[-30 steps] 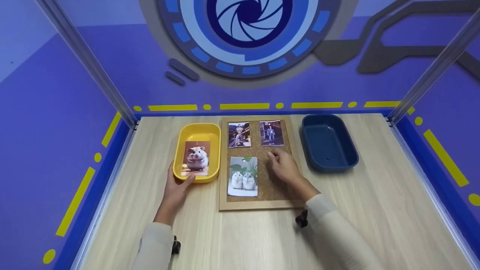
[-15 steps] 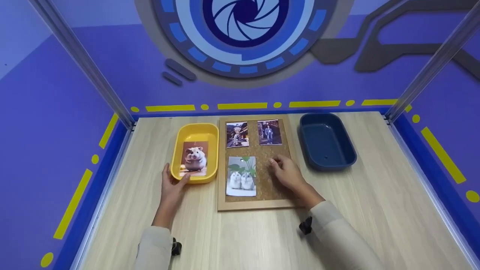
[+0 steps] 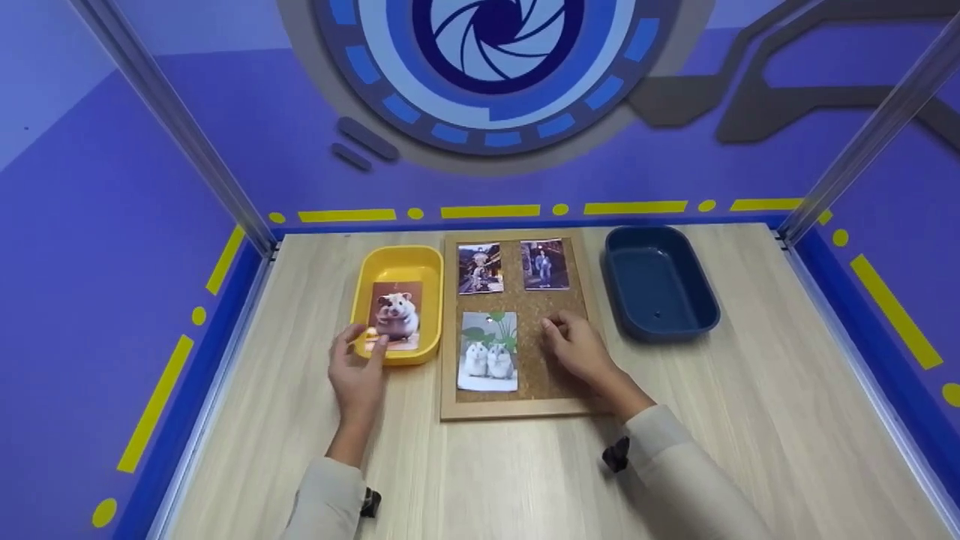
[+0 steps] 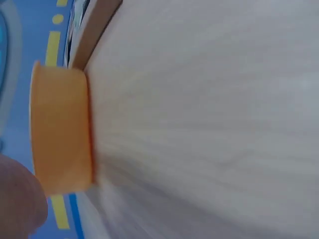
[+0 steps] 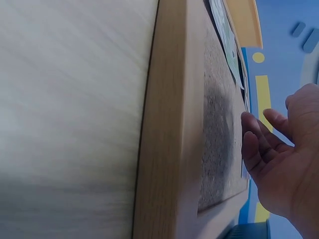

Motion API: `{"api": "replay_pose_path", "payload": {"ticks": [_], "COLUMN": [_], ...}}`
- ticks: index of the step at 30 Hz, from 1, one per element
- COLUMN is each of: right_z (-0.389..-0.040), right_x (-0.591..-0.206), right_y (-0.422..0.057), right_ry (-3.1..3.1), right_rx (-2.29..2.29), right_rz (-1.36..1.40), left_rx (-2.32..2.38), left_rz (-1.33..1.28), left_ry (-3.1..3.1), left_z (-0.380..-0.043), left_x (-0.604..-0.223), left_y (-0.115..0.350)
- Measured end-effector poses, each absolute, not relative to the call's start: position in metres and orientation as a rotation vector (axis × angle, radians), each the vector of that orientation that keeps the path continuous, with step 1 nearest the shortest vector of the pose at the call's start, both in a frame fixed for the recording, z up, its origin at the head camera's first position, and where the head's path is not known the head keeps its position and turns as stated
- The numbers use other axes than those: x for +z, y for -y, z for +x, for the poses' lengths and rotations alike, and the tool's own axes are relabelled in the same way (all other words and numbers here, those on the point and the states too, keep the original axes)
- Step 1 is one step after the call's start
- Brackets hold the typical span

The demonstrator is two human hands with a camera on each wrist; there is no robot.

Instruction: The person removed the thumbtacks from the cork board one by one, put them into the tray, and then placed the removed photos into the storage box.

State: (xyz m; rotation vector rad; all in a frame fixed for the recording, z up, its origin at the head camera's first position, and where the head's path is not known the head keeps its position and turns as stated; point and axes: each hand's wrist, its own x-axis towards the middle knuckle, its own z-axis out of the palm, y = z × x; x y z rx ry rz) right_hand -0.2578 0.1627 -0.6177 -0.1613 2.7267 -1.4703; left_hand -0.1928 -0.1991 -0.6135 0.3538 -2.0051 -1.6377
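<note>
As the left grip (image 3: pixel 358 376) lifts over the near rim of the yellow tray (image 3: pixel 412 357), fingers parted, the hamster photo (image 3: pixel 399 315) inside looks within reach; the right grip (image 3: pixel 581 349), loosely curled, seemingly empty, hangs over the corkboard (image 3: pixel 531 382)

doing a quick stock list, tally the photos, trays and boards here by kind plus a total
Photos: 4 (upper left photo, upper right photo, two-animal photo, one-animal photo)
Trays: 2 (yellow tray, dark blue tray)
Boards: 1 (corkboard)
Total: 7
</note>
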Motion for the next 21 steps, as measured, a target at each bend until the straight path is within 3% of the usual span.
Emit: {"api": "replay_pose_path", "payload": {"ticks": [9, 21], "right_z": [-0.257, -0.253], "right_x": [-0.619, -0.617], "right_y": [-0.158, -0.158], "right_ry": [-2.764, -2.745], "right_rx": [-1.458, -1.463], "right_rz": [-0.216, -0.231], "left_rx": [-1.722, -1.375], "left_rz": [-0.168, -0.467], "left_ry": [2.239, 2.862], "left_z": [-0.189, -0.193], "left_x": [-0.602, -0.631], "left_y": [0.144, 0.119]}}
